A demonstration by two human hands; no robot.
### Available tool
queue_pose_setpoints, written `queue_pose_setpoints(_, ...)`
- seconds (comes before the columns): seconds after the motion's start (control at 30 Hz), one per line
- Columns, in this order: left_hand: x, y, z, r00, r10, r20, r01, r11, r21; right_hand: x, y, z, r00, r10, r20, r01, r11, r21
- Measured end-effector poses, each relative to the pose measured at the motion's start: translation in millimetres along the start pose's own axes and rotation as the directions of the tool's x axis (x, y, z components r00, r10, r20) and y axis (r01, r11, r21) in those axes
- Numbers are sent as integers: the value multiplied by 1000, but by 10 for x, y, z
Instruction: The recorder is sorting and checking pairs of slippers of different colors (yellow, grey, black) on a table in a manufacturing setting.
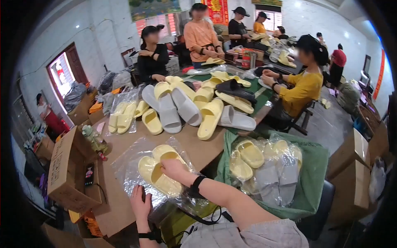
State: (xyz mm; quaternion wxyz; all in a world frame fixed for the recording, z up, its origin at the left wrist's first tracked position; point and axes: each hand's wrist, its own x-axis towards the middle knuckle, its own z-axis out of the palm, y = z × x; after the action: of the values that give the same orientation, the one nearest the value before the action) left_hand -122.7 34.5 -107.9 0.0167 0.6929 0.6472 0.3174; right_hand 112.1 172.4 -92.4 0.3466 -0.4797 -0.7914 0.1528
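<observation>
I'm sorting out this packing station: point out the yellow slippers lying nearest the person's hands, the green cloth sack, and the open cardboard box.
Yellow slippers (166,185): head view, nearer slipper's footbed.
Green cloth sack (312,177): head view, its right side.
Open cardboard box (62,167): head view, left side panel.

Pr. of pale-yellow slippers (157,175) is set side by side, angled, on brown surface (111,198), partly covered by right hand (174,170) — clear plastic bag (129,169), crinkled & shiny, is spread under/around pr. — whether they're inside can't be told.
</observation>
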Motion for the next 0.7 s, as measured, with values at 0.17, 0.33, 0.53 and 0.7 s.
queue_pose_setpoints(0.17,134,271,60,999,-4,54,4,1000,-4,-657,290,-722,997,68,19,-69,997,28)
queue_pose_setpoints(0.33,62,117,91,999,-21,50,21,1000,5,-1334,239,-1822,964,217,-154,-206,975,80)
queue_pose_setpoints(0.53,34,110,28,999,-12,35,12,1000,-9,-2001,1000,-3453,638,398,-659,-557,830,-37)
queue_pose_setpoints(0.7,2,162,-61,999,-29,31,29,1000,3,-3239,2482,-4215,285,635,-718,-882,467,64)
